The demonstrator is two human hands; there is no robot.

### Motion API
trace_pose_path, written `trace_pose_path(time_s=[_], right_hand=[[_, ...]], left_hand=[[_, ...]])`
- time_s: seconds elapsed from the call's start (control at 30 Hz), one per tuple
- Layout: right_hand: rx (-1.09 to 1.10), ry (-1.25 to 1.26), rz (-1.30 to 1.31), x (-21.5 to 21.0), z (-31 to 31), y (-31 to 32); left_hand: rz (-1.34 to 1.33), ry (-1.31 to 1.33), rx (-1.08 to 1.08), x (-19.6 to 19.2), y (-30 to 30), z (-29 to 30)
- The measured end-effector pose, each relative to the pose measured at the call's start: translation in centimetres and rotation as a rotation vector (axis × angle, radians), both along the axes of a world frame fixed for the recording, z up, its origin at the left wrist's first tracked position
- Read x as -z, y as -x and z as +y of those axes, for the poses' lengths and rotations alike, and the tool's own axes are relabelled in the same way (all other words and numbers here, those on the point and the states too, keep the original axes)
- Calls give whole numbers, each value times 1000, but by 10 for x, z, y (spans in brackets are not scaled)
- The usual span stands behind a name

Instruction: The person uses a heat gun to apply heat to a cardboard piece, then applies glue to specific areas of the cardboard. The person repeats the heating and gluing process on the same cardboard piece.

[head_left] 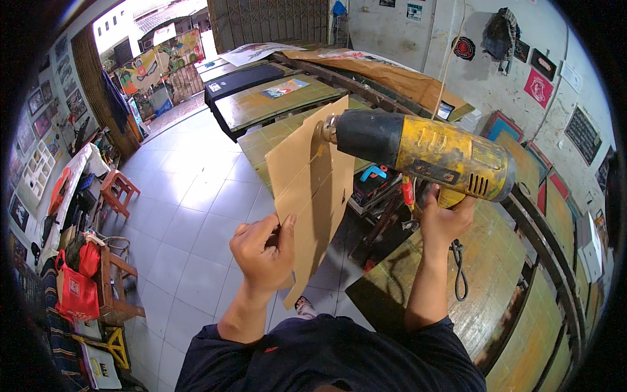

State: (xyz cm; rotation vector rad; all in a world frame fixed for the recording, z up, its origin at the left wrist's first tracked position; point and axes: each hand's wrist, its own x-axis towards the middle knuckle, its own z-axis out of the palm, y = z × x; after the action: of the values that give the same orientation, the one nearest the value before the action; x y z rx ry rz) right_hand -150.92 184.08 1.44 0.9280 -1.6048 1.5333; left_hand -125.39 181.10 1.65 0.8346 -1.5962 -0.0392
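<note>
My left hand (264,251) pinches the near edge of a flat tan cardboard sheet (300,189), which stands tilted in front of me. Gripped by its handle in my right hand (446,219) is a yellow and black heat gun (450,157), worn and smudged with dirt. Its metal nozzle (330,129) points left at the upper part of the sheet, very close to it; I cannot tell whether they touch. A dark shadow runs down the cardboard. The heat gun's looped black cord (459,271) hangs below my right wrist.
Long green-topped work tables (450,287) run along the right and far side. A red stool (119,193) and a red bag (77,294) stand at the left. Below the heat gun sit a light-blue tool (373,173) and a red-handled one (408,193). White tiled floor (189,261) lies between.
</note>
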Motion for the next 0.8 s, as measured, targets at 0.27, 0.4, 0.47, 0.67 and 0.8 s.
trace_pose_path(time_s=[0.27,0.4,0.47,0.67,0.8], right_hand=[[13,-18,32,1,-2,1],[85,-46,6,3,-3,2],[64,-80,-33,5,-4,7],[-599,-171,-719,24,-3,63],[-873,-89,-1339,59,-3,105]], left_hand=[[-16,-32,7,4,-1,-2],[30,-65,7,5,-1,2],[86,-87,11,8,-4,3],[154,-196,7,16,-31,-5],[326,-269,46,27,-48,-8]])
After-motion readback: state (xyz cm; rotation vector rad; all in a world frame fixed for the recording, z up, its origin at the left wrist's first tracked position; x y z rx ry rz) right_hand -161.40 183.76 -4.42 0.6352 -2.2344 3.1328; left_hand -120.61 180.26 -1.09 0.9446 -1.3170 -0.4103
